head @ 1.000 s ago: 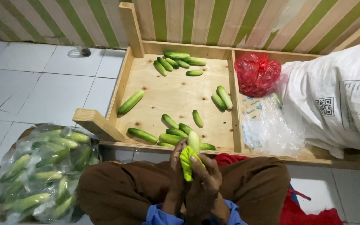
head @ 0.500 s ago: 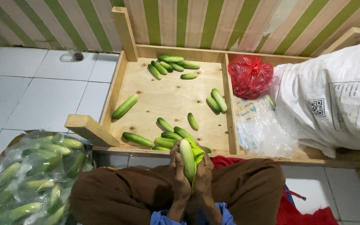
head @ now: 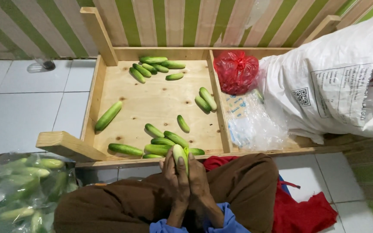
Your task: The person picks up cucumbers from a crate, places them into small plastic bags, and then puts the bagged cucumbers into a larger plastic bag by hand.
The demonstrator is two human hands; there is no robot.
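The view has swung to the right since half a second ago: the big white sack (head: 337, 82) now fills more of the right side, and the clear bag of cucumbers (head: 18, 190) at lower left has slid partly out of sight. The wooden tray (head: 152, 99) against the striped wall looks as it did, its loose cucumbers (head: 156, 64) lying in the same small groups along the far edge, the middle and the near rim. In its right compartment sit the tied red bag (head: 237, 71) and a heap of clear plastic bags (head: 251, 125). A red cloth (head: 303, 211) lies on the tiled floor beside the person's right knee.

The two hands have come closer together than before. A second ago they worked a yellow-green cloth around the cucumber; now almost none of that cloth (head: 187, 151) shows, only a sliver beside the cucumber's tip.

The left hand (head: 175, 177) and right hand (head: 199, 179) stand upright over the lap in brown trousers, palms facing each other, wrists low in blue cuffs. Their fingers lie straight and pressed together, pointing away from the body, flat against the held cucumber (head: 180, 155). That pale green cucumber is clamped between the two palms, its rounded end sticking up above the fingertips, just in front of the tray's near rim.
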